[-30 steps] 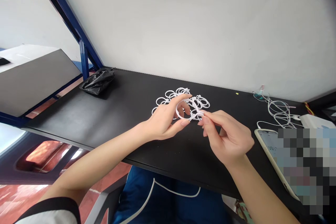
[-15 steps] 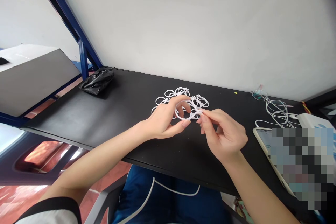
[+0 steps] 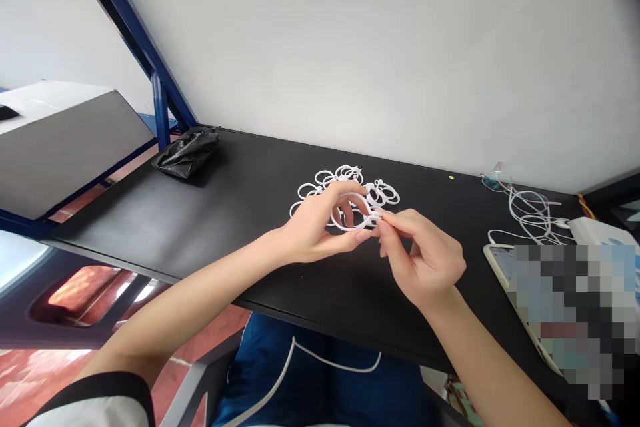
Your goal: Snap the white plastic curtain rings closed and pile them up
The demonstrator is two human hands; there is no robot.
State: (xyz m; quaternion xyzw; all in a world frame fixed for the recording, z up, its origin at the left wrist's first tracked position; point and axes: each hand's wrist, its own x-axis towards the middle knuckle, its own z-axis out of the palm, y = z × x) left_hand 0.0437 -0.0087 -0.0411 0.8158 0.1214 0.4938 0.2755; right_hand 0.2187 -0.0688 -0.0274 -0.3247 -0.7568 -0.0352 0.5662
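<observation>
Above the black table point(image 3: 200, 227), my left hand point(image 3: 315, 227) curls around a white plastic ring point(image 3: 353, 212), thumb below and fingers on top. My right hand point(image 3: 425, 257) pinches the ring's right end between thumb and forefinger, where a small clasp sits. Both hands hover just in front of a pile of several white rings point(image 3: 345, 183) lying on the table.
A crumpled black bag point(image 3: 186, 152) lies at the table's far left. White cables point(image 3: 530, 210) are tangled at the far right beside a phone point(image 3: 505, 267) and a white box point(image 3: 603, 232). A blue metal frame point(image 3: 150, 60) rises at the left.
My two hands have drawn closer together on the ring, the right hand shifting slightly left and up. The pile of rings has not moved.
</observation>
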